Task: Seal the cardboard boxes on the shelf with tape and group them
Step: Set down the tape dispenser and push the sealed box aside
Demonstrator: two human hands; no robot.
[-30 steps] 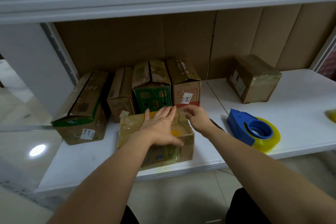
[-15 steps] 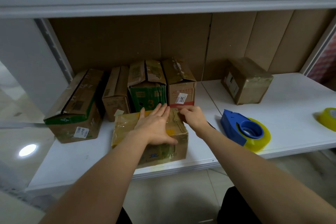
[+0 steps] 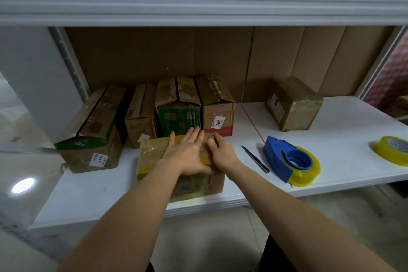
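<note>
While the left hand [image 3: 187, 154] pressed flat on the taped box [image 3: 176, 174], fingers straight, the right hand [image 3: 223, 154] touched its right edge, fingers loosely extended. Right of both hands lay the tape dispenser [image 3: 291, 161].

Six cardboard boxes stand on the shelf [image 3: 353, 117]: a row of four [image 3: 178, 104] at 11 o'clock, one front box [image 3: 154, 154] at the centre, one lone box [image 3: 293, 104] at 2 o'clock. Two tape rolls: one in the blue dispenser [image 3: 287, 159], one loose roll [image 3: 393, 154] at 3 o'clock. One knife [image 3: 255, 159]. Two hands.
</note>
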